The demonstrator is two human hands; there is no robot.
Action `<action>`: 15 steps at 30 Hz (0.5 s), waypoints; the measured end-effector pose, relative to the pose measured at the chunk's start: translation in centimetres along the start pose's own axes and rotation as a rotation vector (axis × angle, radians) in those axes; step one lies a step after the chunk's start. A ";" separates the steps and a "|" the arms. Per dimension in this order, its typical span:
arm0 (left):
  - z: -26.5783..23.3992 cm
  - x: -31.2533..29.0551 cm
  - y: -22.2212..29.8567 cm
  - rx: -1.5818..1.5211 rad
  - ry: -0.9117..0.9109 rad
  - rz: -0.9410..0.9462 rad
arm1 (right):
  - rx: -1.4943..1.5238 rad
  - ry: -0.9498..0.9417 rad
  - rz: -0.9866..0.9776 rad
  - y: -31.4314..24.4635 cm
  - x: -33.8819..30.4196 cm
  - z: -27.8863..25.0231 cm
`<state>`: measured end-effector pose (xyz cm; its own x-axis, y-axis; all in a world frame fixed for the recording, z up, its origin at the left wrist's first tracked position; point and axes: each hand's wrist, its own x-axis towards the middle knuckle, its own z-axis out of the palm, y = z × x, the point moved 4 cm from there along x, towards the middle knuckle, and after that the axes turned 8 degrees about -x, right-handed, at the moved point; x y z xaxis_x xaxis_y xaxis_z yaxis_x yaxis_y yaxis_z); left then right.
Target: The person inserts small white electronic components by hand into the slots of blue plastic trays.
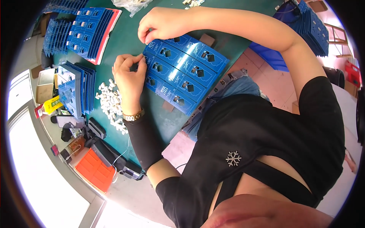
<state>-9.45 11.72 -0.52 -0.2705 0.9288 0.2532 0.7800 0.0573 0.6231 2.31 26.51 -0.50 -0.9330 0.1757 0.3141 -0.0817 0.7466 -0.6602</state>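
While left hand (130,78) and right hand (161,26) were at board (182,74), fingertips (142,60) pinched together, anything held indistinct, connectors (110,102) lay left

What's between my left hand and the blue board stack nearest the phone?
The head view shows small white parts heaped on the green table between your left hand and that stack.

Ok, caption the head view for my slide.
Left hand and right hand at the edge of a blue board panel over a green table, small white parts piled nearby.
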 end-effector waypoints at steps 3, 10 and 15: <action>-0.1 -0.2 0.3 0.080 -0.032 0.078 | 0.000 -0.036 0.066 0.8 0.7 1.6; -0.5 -0.1 0.2 -0.052 -0.074 0.139 | -0.114 0.009 0.013 1.1 0.3 2.1; -0.4 -0.2 0.1 -0.051 -0.052 0.155 | -0.076 -0.018 0.041 1.3 0.4 2.2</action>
<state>-9.58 11.44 -0.20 -0.1187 0.9428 0.3115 0.7804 -0.1054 0.6163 1.03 26.13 -2.70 -0.9413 0.1960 0.2750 -0.0169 0.7859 -0.6181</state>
